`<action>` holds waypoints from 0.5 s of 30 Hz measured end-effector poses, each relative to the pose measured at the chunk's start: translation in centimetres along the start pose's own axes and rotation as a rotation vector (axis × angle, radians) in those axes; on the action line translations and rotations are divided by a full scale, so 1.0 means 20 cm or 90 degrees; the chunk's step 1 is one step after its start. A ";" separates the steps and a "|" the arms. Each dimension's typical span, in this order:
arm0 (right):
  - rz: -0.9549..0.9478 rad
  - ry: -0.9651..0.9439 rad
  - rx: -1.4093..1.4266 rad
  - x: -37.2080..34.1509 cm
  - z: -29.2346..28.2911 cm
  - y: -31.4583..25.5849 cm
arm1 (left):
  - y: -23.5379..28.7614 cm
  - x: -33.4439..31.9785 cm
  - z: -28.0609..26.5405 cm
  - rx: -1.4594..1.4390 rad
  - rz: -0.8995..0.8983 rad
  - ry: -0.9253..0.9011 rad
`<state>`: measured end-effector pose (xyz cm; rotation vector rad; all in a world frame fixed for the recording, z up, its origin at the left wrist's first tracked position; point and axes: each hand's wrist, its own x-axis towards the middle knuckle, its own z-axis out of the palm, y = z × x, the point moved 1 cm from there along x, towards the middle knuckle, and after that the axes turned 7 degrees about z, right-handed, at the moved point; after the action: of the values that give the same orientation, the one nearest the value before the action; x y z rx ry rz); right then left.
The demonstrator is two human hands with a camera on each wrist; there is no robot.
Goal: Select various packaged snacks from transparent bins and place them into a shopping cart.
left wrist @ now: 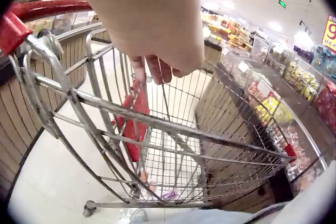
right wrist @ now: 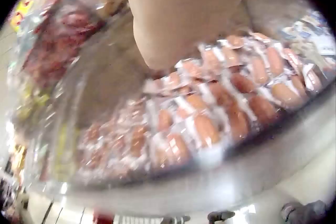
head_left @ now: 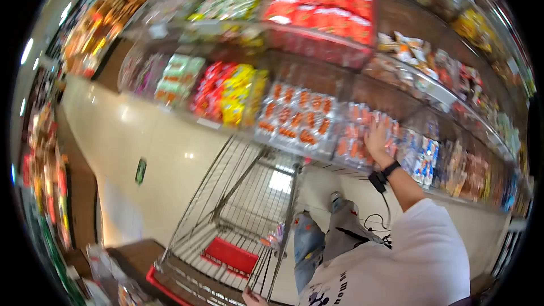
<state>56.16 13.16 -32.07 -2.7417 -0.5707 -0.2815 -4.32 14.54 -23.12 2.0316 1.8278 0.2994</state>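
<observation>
My right hand (head_left: pixel 376 140) reaches into a clear shelf bin, its fingers extended over individually wrapped sausages (right wrist: pixel 207 127). The sausages (head_left: pixel 357 127) are orange-brown, in clear plastic, packed in rows. In the right wrist view the wrist and heel of the hand hang above the packs, with the fingers hidden. My left hand (head_left: pixel 253 298) is beside the near side of a metal shopping cart (head_left: pixel 232 192). Seen from the left wrist, that hand (left wrist: pixel 163 40) hangs over the cart with fingers (left wrist: pixel 152 69) loosely bent downward, holding nothing. A small packet (head_left: pixel 276 235) lies in the cart.
Neighbouring bins hold orange-brown snack packs (head_left: pixel 297 113), yellow packs (head_left: pixel 238 93) and white-blue packs (head_left: pixel 426 158). Red packs (head_left: pixel 320 8) fill an upper bin. A red panel (head_left: pixel 229 256) is in the cart. Tiled floor (head_left: pixel 153 136) stretches left toward another display (head_left: pixel 48 175).
</observation>
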 end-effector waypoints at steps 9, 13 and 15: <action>-0.549 -0.747 0.316 -1.22 0.07 -1.36 | -0.24 0.01 0.22 -0.124 -0.163 -0.013; -0.731 -1.020 0.070 -1.76 0.76 -1.44 | -0.21 0.06 0.18 -0.051 -0.098 0.038; -0.795 -1.035 -0.171 -1.91 0.92 -1.42 | -0.23 0.06 0.20 -0.062 -0.111 0.008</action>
<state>12.13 30.85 -51.12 -1.7251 -2.5532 1.7940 -6.78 15.45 -28.71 1.7953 1.9438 0.3447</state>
